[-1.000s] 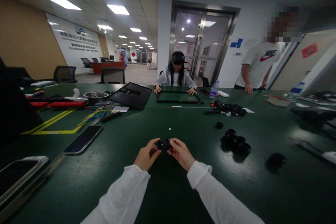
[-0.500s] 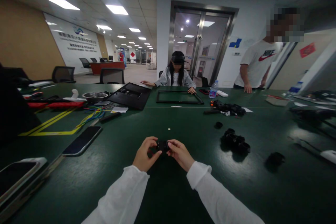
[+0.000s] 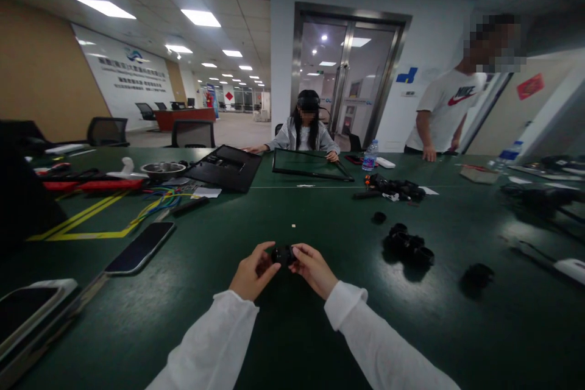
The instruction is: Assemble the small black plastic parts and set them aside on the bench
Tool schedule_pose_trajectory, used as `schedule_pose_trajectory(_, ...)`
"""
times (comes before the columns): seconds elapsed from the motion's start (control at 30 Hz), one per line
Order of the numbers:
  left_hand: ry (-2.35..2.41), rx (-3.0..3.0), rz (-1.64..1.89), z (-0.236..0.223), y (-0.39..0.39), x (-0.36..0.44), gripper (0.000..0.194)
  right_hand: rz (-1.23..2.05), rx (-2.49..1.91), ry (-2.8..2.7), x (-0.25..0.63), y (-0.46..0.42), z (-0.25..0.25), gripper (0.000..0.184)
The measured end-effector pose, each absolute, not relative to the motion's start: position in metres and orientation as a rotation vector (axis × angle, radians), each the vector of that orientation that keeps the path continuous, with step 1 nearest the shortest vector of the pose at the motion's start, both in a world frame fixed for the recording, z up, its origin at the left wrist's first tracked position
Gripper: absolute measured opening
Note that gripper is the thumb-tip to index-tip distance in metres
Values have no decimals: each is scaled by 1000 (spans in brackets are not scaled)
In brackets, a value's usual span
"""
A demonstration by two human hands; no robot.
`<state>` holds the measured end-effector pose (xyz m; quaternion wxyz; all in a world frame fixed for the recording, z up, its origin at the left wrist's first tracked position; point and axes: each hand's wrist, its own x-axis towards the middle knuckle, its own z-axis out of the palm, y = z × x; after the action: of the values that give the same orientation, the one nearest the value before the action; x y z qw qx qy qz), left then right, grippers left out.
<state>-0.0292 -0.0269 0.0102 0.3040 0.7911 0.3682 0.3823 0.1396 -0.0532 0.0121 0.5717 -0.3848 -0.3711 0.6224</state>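
Black plastic-looking part (image 3: pixel 283 255), small, was gripped over the tabletop (image 3: pixel 292 207) by the fingers of the left hand (image 3: pixel 250 271) and right hand (image 3: pixel 316 268). Left of it was a phone (image 3: pixel 141 248); right, clustered black pieces (image 3: pixel 406 245); beyond, a black frame (image 3: pixel 311 177).

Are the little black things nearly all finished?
Maybe part-way. The bunched black pieces might be done, but I can't tell if they're joined. The left hand and right hand hold a small black part between their fingers. The lone far piece and lone near piece lie untouched, so they might be left.
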Motion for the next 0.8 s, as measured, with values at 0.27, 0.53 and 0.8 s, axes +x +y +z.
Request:
schedule_pose_trajectory(0.27, 1028, 2223, 964, 13, -27, -29, 37, 1468, -879, -858, 141, -50, 7, 24)
schedule_pose_trajectory(0.53, 1022, 2312, 1177, 17, -25, -31, 30, 1488, -957, -1038, 140, -59, 19, 23)
schedule_pose_trajectory(0.8, 838, 2141, 1234, 12, -29, -28, 29, 1472, -893, -877, 139, -50, 8, 25)
